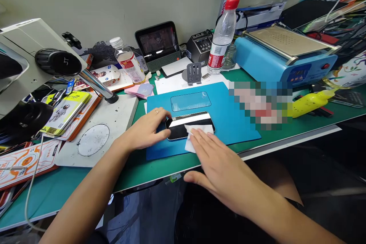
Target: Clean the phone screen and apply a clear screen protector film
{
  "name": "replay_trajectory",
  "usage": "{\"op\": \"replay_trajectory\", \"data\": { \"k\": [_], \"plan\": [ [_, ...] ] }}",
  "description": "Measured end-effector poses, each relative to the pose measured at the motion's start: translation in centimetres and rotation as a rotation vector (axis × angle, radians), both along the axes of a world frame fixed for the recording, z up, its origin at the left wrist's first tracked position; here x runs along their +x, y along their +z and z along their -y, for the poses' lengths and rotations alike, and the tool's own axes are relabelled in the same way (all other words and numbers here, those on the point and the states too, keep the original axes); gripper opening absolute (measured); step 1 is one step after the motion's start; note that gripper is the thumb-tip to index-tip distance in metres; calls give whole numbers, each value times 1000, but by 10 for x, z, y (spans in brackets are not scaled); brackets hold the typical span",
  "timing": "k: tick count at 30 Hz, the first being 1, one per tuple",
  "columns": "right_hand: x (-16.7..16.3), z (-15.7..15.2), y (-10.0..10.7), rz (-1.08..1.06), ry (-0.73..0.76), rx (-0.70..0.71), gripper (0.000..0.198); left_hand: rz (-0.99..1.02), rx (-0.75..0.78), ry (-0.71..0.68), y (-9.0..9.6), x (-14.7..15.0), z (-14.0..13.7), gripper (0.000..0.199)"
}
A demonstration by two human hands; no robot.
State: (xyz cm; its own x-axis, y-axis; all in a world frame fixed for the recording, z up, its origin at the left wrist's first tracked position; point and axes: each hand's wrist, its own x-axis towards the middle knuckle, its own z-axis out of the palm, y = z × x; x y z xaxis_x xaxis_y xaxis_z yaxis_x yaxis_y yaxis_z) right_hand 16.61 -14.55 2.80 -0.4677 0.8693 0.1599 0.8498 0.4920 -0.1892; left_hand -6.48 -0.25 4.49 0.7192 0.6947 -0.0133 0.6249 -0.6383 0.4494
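Note:
A smartphone (178, 131) lies on a blue mat (228, 118), its dark glossy screen facing up and reflecting a white band of light. My left hand (147, 127) holds its left end between curled fingers and thumb. My right hand (215, 160) presses a folded white wipe (189, 145) onto the right part of the screen, fingers stretched flat over it and thumb apart. Behind the phone, a clear glass screen protector (191, 101) with a dark outline lies flat on the mat.
At left stands a microscope (57, 57) on a pale base (120, 133), beside stacked boxes (64, 112). Behind the mat are a small display (157, 40), a phone stand (194, 74) and a red-capped bottle (221, 42). A blue heating plate machine (263, 59) and yellow bottle (310, 103) are at right.

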Motion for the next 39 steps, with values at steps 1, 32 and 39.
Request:
{"op": "replay_trajectory", "data": {
  "k": [1,32,39],
  "plan": [
    [7,0,2,6,-12,-7,89,-19,5,-21,1,1,1,40],
    [-61,-43,-4,53,88,-38,103,-89,168,98,-3,-13,-12,24],
    [-41,-21,-15,-46,227,-8,88,-86,164,133,-7,-11,-13,23]
  ]
}}
